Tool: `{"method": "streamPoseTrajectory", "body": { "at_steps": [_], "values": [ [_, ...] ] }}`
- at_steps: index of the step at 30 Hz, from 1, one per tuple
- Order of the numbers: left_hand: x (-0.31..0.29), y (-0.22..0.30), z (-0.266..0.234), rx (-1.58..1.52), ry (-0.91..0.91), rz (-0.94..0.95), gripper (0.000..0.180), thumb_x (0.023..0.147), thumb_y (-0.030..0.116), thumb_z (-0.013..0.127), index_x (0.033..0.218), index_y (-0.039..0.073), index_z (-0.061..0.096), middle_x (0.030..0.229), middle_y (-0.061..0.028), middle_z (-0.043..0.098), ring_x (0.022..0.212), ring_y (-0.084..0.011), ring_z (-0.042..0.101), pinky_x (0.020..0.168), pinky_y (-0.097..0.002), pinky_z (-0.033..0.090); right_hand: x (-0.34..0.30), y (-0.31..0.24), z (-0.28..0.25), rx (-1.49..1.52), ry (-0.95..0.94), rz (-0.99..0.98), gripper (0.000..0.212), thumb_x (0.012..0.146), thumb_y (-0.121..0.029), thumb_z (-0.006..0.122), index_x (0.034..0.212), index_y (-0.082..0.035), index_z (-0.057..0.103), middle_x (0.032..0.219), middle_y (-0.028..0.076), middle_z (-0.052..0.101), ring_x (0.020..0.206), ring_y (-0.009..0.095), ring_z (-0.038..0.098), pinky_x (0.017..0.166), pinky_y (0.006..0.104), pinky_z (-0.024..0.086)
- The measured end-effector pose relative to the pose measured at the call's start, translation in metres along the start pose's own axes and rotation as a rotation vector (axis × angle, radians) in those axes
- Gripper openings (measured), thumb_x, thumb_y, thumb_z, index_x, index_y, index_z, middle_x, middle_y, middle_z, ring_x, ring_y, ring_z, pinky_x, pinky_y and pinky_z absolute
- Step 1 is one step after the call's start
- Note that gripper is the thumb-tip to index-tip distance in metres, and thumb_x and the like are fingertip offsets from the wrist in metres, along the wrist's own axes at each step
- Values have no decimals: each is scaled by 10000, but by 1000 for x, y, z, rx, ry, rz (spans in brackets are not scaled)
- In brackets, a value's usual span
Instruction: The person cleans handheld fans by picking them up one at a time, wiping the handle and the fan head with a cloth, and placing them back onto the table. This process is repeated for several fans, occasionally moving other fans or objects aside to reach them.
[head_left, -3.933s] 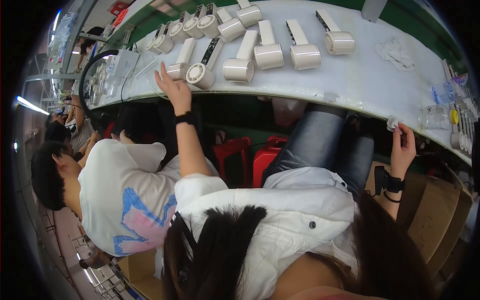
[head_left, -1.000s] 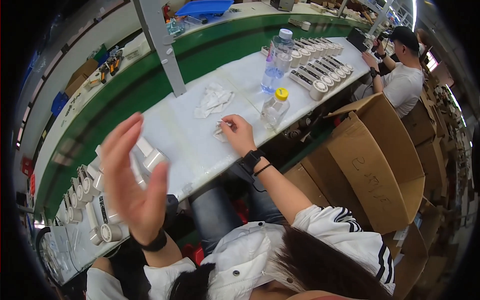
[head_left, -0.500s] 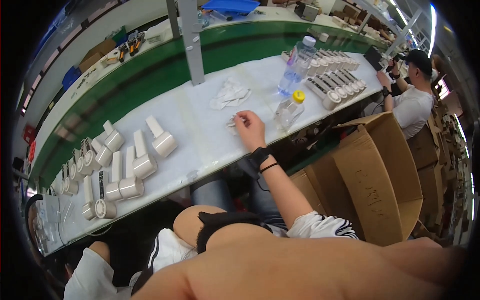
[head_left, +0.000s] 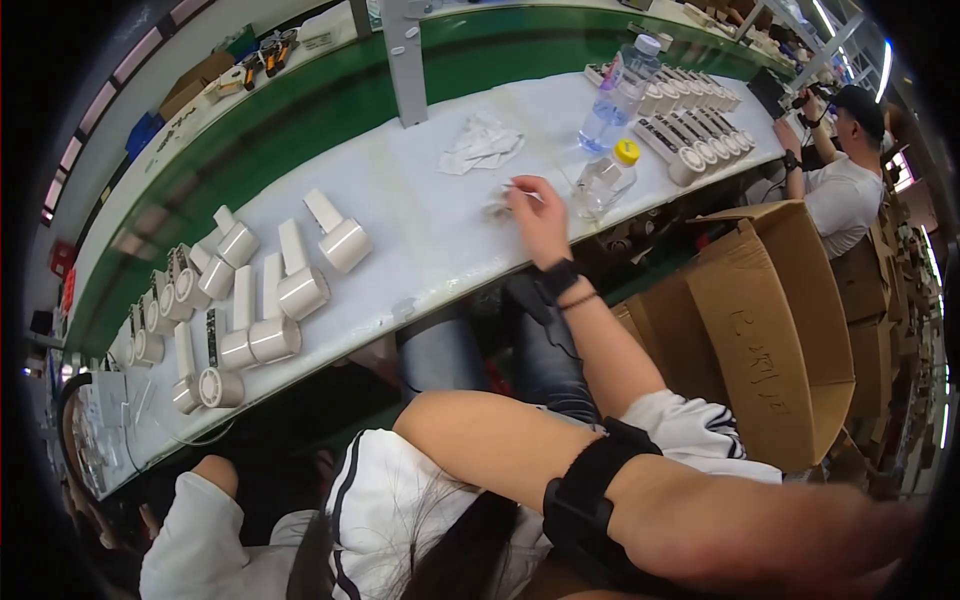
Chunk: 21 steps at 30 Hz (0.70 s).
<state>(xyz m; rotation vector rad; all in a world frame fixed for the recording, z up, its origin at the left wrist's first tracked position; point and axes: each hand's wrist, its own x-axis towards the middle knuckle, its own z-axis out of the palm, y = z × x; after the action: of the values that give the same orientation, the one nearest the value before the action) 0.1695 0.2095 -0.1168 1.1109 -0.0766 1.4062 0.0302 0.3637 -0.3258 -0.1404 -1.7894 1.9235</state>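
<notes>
My right hand (head_left: pixel 540 215) is over the table, its fingers curled and pinched on a small white scrap (head_left: pixel 510 192). Under and beside the fingertips lies a crumpled, see-through bit (head_left: pixel 493 208). A crumpled white tissue (head_left: pixel 480 145) rests just beyond this hand. To its right stand a clear bottle with a yellow cap (head_left: pixel 607 180) and a taller bottle with a white cap (head_left: pixel 618 95). My left arm crosses low in front of me, with a black band at the wrist. My left hand (head_left: pixel 840 530) is blurred close up at the lower right, its fingers indistinct.
White handle-shaped housings with round ends (head_left: pixel 280 300) stand in a group on the left of the table (head_left: pixel 420 260). More lie in rows (head_left: pixel 700 140) at the right. An open cardboard box (head_left: pixel 740 350) is by my right side. A co-worker (head_left: pixel 850 170) sits farther right.
My left arm has shifted across the lower part of the view, bringing its wristband into sight. The whole scene sits slightly farther right and higher. My right hand stays by the tissue.
</notes>
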Motion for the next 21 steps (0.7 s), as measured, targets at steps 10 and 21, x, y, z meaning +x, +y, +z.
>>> {"method": "streamPoseTrajectory", "body": {
  "at_steps": [10,21],
  "values": [
    [-55,3,-55,433,122,-47,510,867,286,591,1259,-19,476,1082,-143,581,984,-225,578,853,-318,457,7,-60,-131,-359,484,-262,246,899,-23,471,1136,-21,538,897,6,565,770,73,499,692,218,418],
    [-150,-34,-49,792,1172,-351,374,854,128,544,1185,-41,503,1080,-136,598,1022,-206,564,930,-318,403,118,-38,-224,-1301,743,173,677,713,-527,656,1050,55,578,985,244,617,916,372,605,764,424,496]
  ]
}}
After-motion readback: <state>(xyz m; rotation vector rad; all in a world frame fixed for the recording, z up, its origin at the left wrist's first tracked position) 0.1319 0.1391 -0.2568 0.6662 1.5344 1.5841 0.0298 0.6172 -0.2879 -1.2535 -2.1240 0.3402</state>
